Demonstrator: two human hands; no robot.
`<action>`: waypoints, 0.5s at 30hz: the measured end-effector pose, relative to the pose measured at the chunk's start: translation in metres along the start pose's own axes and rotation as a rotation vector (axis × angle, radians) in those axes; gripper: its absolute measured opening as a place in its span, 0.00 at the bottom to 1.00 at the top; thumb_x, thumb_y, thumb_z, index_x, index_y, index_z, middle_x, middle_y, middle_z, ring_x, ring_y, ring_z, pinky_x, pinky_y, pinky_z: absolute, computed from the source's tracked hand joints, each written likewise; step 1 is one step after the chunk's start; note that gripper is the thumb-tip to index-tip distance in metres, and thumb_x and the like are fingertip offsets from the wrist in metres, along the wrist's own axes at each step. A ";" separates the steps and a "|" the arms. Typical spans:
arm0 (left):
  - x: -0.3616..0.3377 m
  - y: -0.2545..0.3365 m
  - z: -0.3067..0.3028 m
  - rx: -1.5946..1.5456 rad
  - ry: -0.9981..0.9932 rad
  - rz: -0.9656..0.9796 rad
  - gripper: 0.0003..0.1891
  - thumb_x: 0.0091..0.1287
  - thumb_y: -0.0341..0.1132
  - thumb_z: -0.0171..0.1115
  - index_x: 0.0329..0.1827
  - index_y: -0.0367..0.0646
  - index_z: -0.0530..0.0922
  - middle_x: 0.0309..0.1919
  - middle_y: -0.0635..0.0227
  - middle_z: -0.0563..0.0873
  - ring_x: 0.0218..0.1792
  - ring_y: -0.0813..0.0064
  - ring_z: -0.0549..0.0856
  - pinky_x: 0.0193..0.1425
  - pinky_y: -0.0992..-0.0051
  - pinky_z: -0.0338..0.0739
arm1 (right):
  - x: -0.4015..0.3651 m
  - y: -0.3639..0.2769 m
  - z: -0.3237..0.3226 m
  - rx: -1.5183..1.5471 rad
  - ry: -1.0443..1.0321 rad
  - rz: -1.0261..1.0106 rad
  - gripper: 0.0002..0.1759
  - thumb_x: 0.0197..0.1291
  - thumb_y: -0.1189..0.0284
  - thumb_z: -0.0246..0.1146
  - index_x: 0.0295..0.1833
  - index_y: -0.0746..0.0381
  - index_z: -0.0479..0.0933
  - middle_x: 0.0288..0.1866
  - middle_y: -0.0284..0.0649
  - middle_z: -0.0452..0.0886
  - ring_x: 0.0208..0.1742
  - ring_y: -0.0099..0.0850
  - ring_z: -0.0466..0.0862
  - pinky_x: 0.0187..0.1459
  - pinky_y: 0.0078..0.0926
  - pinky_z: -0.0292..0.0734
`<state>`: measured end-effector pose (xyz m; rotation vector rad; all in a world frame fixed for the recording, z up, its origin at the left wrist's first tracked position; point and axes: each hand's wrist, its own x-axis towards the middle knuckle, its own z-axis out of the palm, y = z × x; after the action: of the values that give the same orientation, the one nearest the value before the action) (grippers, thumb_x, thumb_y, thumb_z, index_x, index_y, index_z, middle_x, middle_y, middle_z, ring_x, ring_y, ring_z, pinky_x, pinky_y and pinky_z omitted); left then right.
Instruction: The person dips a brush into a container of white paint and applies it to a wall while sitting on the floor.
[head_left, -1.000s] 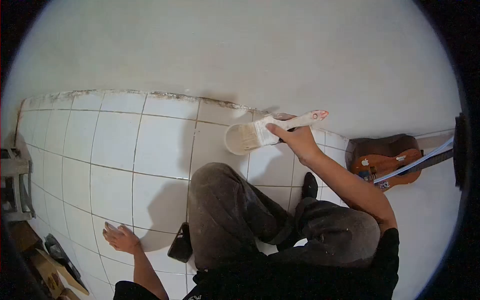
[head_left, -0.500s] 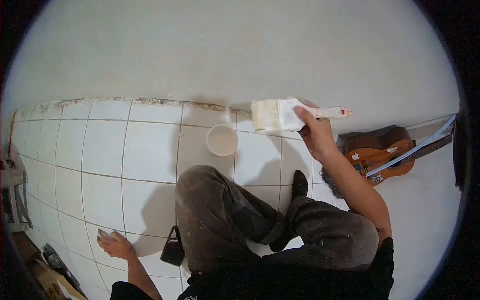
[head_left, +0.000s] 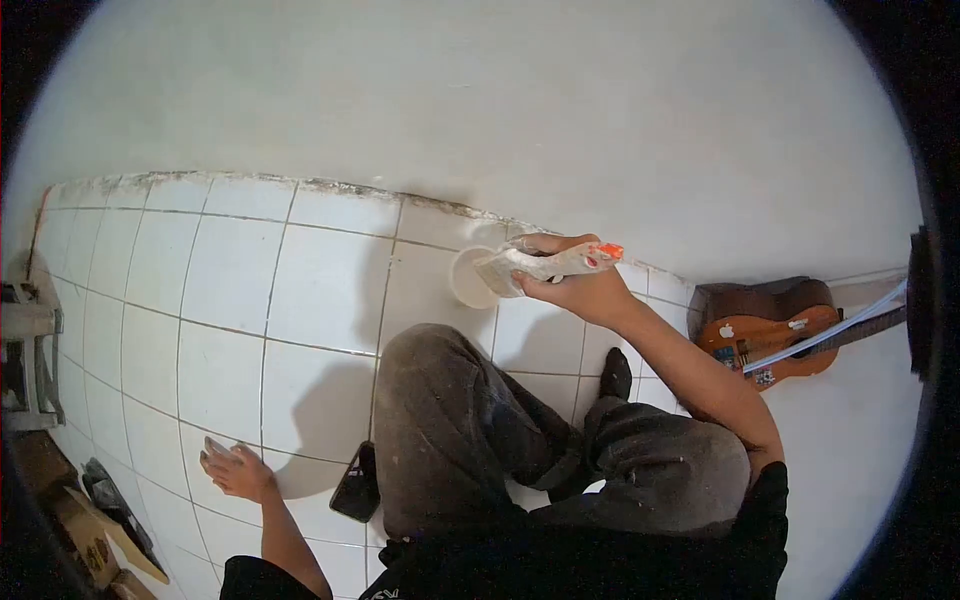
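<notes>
A wide paintbrush (head_left: 545, 263) with a white, paint-stained handle and a red-orange tip is gripped in my right hand (head_left: 575, 285). Its bristles point left, overlapping the right side of a round white cup (head_left: 464, 293) that stands on the tiles near the wall. Low on the left, my left hand (head_left: 237, 472) holds nothing, fingers spread over the tiled floor. Nearest to that hand, a dark phone (head_left: 354, 487) lies beside my bent knee.
A plain pale wall (head_left: 480, 100) rises ahead, with grimy, peeling patches (head_left: 345, 187) along its foot. To the right a small guitar (head_left: 775, 345) with stickers leans in the corner. Cardboard (head_left: 105, 535) and a grey wooden frame (head_left: 30, 340) are at the far left.
My right hand has brought the brush down and left, turning it edge-on, from beside the wall's foot to the cup. My left hand stays low over the tiles. The view has shifted slightly.
</notes>
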<state>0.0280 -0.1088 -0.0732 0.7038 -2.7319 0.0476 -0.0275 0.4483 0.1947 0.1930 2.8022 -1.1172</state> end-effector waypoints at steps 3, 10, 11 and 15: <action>0.004 0.010 -0.017 -0.033 -0.037 0.031 0.28 0.71 0.47 0.46 0.74 0.52 0.66 0.71 0.53 0.67 0.71 0.53 0.66 0.71 0.51 0.63 | 0.007 -0.001 0.009 -0.010 -0.054 0.069 0.24 0.56 0.65 0.71 0.56 0.66 0.81 0.41 0.44 0.88 0.37 0.27 0.86 0.43 0.23 0.81; 0.002 -0.006 0.001 -0.016 -0.054 0.029 0.33 0.70 0.51 0.49 0.76 0.47 0.62 0.72 0.53 0.67 0.73 0.52 0.64 0.73 0.49 0.60 | 0.021 0.013 0.033 0.074 -0.100 -0.027 0.23 0.57 0.66 0.71 0.57 0.65 0.81 0.43 0.44 0.88 0.41 0.29 0.87 0.48 0.26 0.82; 0.002 -0.003 -0.001 -0.015 -0.054 0.031 0.33 0.70 0.51 0.49 0.76 0.47 0.62 0.72 0.53 0.67 0.73 0.52 0.64 0.73 0.49 0.60 | 0.022 0.010 0.034 0.068 -0.129 0.013 0.23 0.57 0.66 0.71 0.57 0.65 0.80 0.44 0.44 0.88 0.41 0.29 0.88 0.48 0.26 0.82; 0.001 -0.004 0.000 -0.006 -0.005 0.028 0.29 0.72 0.49 0.45 0.73 0.46 0.66 0.70 0.51 0.68 0.71 0.51 0.67 0.70 0.50 0.64 | 0.026 0.007 0.033 -0.037 -0.193 0.119 0.24 0.57 0.66 0.71 0.57 0.65 0.80 0.45 0.45 0.88 0.42 0.29 0.88 0.49 0.26 0.82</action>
<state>0.0285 -0.1129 -0.0734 0.6653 -2.7453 0.0446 -0.0501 0.4323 0.1622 0.2317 2.6023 -1.0002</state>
